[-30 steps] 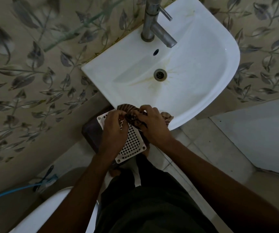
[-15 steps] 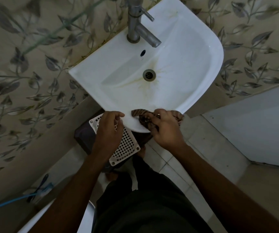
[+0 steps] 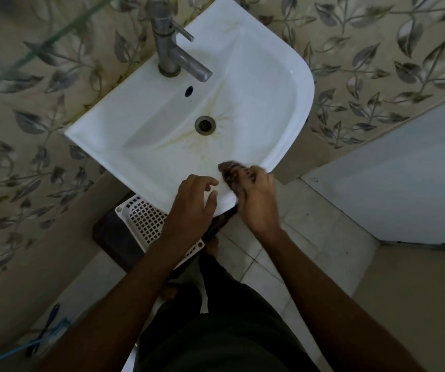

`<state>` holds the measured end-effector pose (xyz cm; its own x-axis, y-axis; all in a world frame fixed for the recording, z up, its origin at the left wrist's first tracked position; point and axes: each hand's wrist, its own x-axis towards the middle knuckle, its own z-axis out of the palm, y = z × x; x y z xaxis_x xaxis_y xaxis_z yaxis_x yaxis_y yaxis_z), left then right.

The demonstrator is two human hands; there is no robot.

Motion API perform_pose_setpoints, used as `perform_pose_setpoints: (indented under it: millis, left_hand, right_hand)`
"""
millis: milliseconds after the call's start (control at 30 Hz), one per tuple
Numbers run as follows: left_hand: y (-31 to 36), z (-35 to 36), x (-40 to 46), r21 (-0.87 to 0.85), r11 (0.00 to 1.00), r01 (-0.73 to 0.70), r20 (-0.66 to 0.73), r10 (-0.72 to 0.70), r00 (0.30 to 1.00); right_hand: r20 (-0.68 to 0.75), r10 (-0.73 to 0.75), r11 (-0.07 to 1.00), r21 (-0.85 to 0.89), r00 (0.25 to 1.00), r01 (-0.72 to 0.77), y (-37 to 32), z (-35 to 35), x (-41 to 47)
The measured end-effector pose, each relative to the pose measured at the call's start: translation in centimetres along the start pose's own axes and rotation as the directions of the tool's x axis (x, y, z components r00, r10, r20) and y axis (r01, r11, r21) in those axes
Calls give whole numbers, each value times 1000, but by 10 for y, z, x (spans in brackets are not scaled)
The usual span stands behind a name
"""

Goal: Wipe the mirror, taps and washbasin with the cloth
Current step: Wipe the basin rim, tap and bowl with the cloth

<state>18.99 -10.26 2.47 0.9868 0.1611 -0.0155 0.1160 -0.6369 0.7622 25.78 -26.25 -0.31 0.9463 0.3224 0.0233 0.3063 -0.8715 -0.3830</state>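
Left hand (image 3: 193,196) rests on the near rim of the washbasin (image 3: 291,84), fingers loose, holding nothing. Just right of it, the right hand (image 3: 256,196) clutches the bunched brown cloth (image 3: 230,171) against that rim. I'd press flat and sweep along the rim, then go for the yellow stains round the drain (image 3: 205,125). The cloth's long axis runs near-to-far, its far end poking into the bowl.
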Motion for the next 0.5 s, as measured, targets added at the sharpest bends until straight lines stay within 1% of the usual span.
perform_pose_setpoints:
  millis: [100, 233, 300, 367, 400, 467, 500]
  left_hand:
    - [13, 12, 17, 0, 999, -50, 48, 50, 998]
    - [27, 24, 41, 0, 999, -54, 95, 54, 994]
    - [32, 27, 51, -31, 999, -27, 103, 30, 994]
    - [35, 30, 62, -54, 999, 1, 121, 5, 993]
    - [35, 32, 67, -54, 999, 3, 125, 3, 992]
    - [35, 35, 76, -44, 999, -5, 126, 11, 992]
    - [36, 36, 81, -44, 999, -12, 127, 18, 992]
  right_hand:
    - [-71, 108, 994, 35, 992, -105, 35, -6, 38]
    - [-118, 131, 991, 18, 984, -129, 37, -4, 54]
    - [-112, 134, 991, 42, 985, -130, 24, -1, 39]
    - [-58, 167, 977, 146, 984, -158, 14, 0, 19]
    - [-32, 153, 972, 185, 988, -145, 11, -1, 11]
    - [-41, 123, 969, 220, 992, -111, 12, -4, 7]
    - [-62, 131, 967, 226, 989, -114, 17, -6, 14]
